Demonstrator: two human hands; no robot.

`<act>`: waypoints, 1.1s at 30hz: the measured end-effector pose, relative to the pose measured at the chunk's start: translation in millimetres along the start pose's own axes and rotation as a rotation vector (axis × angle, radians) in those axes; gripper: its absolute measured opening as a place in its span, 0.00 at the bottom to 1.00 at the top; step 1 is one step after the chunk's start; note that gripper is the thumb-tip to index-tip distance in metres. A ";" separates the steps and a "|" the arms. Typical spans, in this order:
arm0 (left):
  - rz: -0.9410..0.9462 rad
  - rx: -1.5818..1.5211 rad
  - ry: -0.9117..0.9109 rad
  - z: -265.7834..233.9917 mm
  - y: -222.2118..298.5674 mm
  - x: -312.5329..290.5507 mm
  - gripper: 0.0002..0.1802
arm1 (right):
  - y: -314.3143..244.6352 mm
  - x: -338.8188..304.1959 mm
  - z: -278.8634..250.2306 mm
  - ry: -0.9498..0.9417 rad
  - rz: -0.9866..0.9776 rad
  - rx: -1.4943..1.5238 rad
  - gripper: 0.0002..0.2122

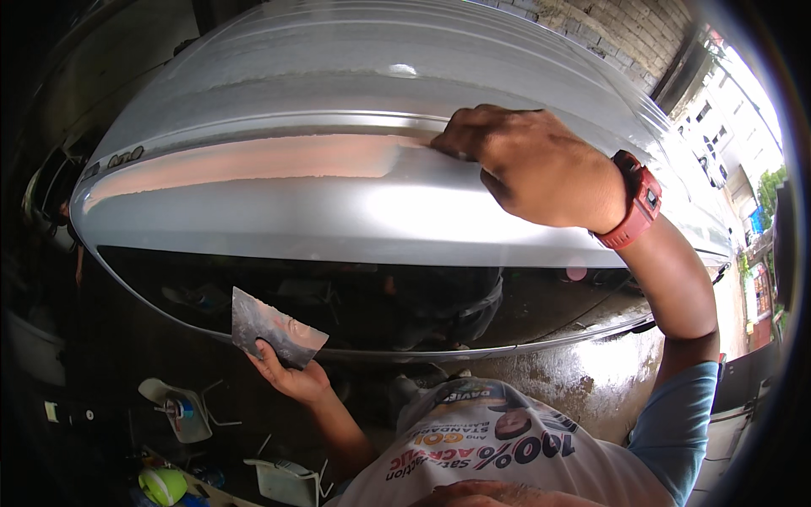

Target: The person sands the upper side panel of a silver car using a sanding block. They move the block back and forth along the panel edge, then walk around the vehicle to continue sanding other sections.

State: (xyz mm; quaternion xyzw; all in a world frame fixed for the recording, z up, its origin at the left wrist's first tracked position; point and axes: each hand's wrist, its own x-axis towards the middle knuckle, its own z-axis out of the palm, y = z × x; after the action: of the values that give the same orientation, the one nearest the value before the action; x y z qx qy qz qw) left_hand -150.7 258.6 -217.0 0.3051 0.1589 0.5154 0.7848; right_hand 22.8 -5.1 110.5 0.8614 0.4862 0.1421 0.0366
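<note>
My left hand (291,373) grips a dark, flat mixing board (269,323) in front of the car's side window. Pinkish paste is smeared on the board's right part. My right hand (536,165), with a red watch at the wrist, is bent over the silver car body (338,215), fingers closed and pointing left. Whatever the fingers hold is hidden beneath them. The fingertips are at the right end of a long strip of pinkish body filler (253,160), which runs leftward along the roof edge above the dark window (355,296).
Behind the strip stretches the ribbed roof (321,80). White plastic chairs (287,483) stand at the lower left, one bearing a container (182,414). A yellow-green round object (162,487) is near them. A block wall (621,34) rises at the back right.
</note>
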 end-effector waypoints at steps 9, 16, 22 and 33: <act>0.006 0.023 0.004 -1.3 -2.1 -0.1 0.34 | -1.3 13.3 14.9 0.025 -0.005 0.018 0.24; 0.028 0.067 0.049 -6.0 -5.2 0.7 0.36 | 52.4 31.1 11.2 0.100 0.025 0.050 0.28; 0.074 0.105 0.118 -21.2 -16.8 -1.1 0.37 | 112.6 57.0 64.7 0.162 -0.177 0.039 0.27; 0.099 0.114 0.096 -11.7 -5.2 -7.6 0.36 | 140.9 55.8 69.8 0.138 -0.261 0.161 0.30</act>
State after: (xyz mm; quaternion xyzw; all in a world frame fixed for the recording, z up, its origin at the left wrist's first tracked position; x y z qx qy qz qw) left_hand -156.8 253.9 -229.7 0.3314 0.2103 0.5577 0.7314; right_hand 186.1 -26.4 83.8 0.7794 0.6051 0.1554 -0.0477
